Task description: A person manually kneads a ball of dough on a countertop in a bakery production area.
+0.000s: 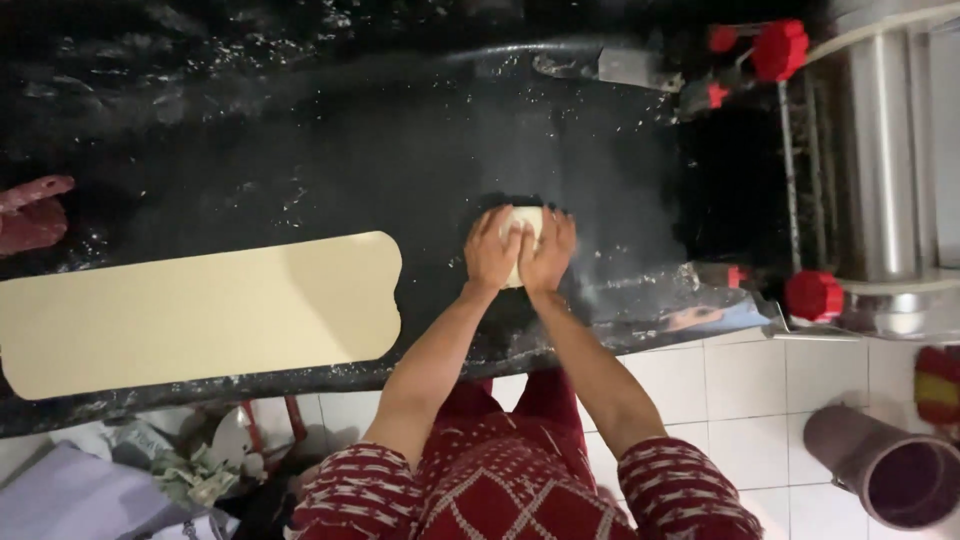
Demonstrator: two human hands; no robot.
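Note:
A pale lump of dough [525, 228] rests on the black flour-dusted belt [300, 170]. My left hand [492, 252] cups its left side and my right hand [549, 250] cups its right side, fingers curled over the top. Both hands press against the dough and hide most of it. A long flat sheet of rolled dough [200, 310] lies on the belt to the left, apart from my hands.
A dough-rolling machine with steel rollers [885, 160] and red knobs [815, 295] stands at the right. A metal scraper [610, 68] lies at the far edge. Another person's hand [30, 215] shows at the left. A grey bucket [890, 465] sits on the white tiled floor.

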